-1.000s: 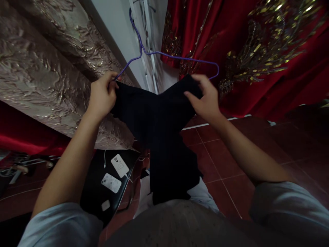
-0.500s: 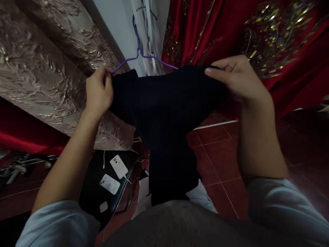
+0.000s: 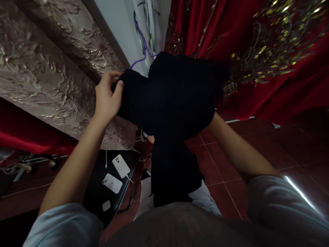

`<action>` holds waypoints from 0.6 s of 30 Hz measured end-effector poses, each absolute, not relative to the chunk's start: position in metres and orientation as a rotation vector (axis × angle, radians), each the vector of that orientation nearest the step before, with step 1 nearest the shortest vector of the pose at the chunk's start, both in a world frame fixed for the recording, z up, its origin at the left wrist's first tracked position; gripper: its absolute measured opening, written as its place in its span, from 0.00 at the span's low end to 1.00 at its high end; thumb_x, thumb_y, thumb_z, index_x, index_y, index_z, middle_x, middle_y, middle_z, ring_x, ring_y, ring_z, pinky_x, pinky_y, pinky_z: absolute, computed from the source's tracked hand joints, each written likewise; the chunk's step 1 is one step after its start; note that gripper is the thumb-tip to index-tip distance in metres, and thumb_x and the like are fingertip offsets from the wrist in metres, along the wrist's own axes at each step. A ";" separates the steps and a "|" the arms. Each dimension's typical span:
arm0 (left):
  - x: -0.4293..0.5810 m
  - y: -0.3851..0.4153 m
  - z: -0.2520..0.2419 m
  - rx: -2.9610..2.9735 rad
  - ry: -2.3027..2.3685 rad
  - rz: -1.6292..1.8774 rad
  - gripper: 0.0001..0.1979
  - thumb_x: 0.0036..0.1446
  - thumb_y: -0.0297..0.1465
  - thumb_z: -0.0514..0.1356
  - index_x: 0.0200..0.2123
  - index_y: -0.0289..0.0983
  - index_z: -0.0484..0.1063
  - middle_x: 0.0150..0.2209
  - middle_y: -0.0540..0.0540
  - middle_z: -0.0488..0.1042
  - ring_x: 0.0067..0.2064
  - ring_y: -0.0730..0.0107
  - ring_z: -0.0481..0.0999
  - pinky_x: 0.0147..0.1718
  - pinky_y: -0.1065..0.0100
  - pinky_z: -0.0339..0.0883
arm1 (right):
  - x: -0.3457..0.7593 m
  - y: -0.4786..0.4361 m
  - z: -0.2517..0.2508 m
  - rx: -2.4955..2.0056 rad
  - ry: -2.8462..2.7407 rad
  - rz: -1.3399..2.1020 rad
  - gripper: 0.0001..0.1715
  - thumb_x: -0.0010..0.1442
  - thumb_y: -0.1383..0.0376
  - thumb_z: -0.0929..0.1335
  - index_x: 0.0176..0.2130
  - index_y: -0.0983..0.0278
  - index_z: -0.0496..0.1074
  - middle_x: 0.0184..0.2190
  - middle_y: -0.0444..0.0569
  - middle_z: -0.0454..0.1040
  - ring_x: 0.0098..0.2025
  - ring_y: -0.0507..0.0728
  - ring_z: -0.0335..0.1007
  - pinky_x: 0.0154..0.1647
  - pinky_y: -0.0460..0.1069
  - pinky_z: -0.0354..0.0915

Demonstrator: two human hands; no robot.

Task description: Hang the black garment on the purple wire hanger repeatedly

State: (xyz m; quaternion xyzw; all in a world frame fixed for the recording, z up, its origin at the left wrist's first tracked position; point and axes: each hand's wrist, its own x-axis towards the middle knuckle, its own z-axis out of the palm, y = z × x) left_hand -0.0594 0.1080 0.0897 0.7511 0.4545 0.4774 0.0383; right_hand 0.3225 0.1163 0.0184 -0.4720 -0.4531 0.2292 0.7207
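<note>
A black garment (image 3: 174, 103) hangs on a purple wire hanger (image 3: 142, 37), whose hook and left arm show above the cloth. My left hand (image 3: 108, 97) pinches the garment's left shoulder, fingers closed on the cloth beside the hanger's end. My right hand is hidden under or behind the black cloth; only the forearm (image 3: 236, 147) shows, running up into the garment from the right. The garment's lower part drops down to my lap.
Beige embossed drapery (image 3: 51, 75) hangs at left, a red gown with gold sequins (image 3: 257, 51) at right. A white rail (image 3: 151, 24) runs behind. Two white phones (image 3: 120, 166) on a cable lie on a black seat below. Dark red tiles (image 3: 226, 161) cover the floor.
The right hand has gone from holding the garment's top right edge to under the cloth, out of sight. The garment now covers more of the hanger. The left hand stayed on the left shoulder.
</note>
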 end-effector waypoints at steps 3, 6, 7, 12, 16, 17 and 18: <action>-0.070 0.109 0.087 2.219 1.390 1.450 0.18 0.66 0.46 0.62 0.47 0.37 0.76 0.45 0.50 0.79 0.50 0.61 0.75 0.55 0.60 0.64 | 0.328 0.120 0.027 -0.995 -1.102 0.651 0.39 0.74 0.50 0.49 0.38 0.66 0.78 0.40 0.53 0.79 0.50 0.53 0.71 0.50 0.48 0.69; -0.067 0.120 0.090 2.163 1.385 1.454 0.22 0.62 0.50 0.64 0.42 0.36 0.75 0.40 0.51 0.79 0.48 0.64 0.74 0.52 0.61 0.64 | 0.330 0.119 0.061 -0.941 -1.217 0.738 0.34 0.68 0.45 0.54 0.49 0.60 0.77 0.45 0.52 0.80 0.56 0.58 0.69 0.54 0.55 0.66; -0.064 0.125 0.092 2.163 1.383 1.461 0.23 0.62 0.51 0.64 0.42 0.35 0.75 0.40 0.51 0.78 0.48 0.65 0.74 0.51 0.61 0.63 | 0.329 0.117 0.074 -0.967 -1.217 0.730 0.32 0.66 0.45 0.56 0.51 0.59 0.76 0.48 0.52 0.79 0.56 0.59 0.69 0.54 0.56 0.65; -0.043 0.146 0.104 2.235 1.412 1.459 0.20 0.63 0.47 0.63 0.41 0.35 0.73 0.37 0.51 0.75 0.41 0.71 0.71 0.46 0.62 0.62 | 0.302 0.105 0.116 -0.940 -1.190 0.762 0.23 0.71 0.51 0.53 0.48 0.59 0.68 0.55 0.53 0.75 0.55 0.58 0.70 0.56 0.56 0.66; -0.046 0.156 0.102 2.322 1.455 1.464 0.13 0.62 0.41 0.64 0.39 0.37 0.72 0.34 0.51 0.71 0.37 0.72 0.67 0.42 0.63 0.59 | 0.282 0.087 0.115 -0.810 -1.256 0.795 0.23 0.70 0.49 0.56 0.47 0.60 0.70 0.51 0.55 0.76 0.56 0.64 0.72 0.56 0.61 0.69; -0.051 0.158 0.099 2.322 1.453 1.459 0.12 0.62 0.41 0.64 0.38 0.38 0.71 0.34 0.52 0.70 0.36 0.72 0.66 0.41 0.63 0.59 | 0.279 0.081 0.113 -0.814 -1.303 0.795 0.24 0.69 0.48 0.58 0.49 0.58 0.71 0.49 0.54 0.77 0.57 0.65 0.72 0.55 0.62 0.69; -0.056 0.159 0.095 2.312 1.451 1.454 0.12 0.62 0.41 0.64 0.38 0.38 0.71 0.33 0.53 0.69 0.35 0.73 0.65 0.41 0.63 0.59 | 0.277 0.075 0.110 -0.821 -1.359 0.812 0.25 0.67 0.46 0.59 0.51 0.56 0.72 0.47 0.53 0.78 0.57 0.66 0.72 0.54 0.62 0.70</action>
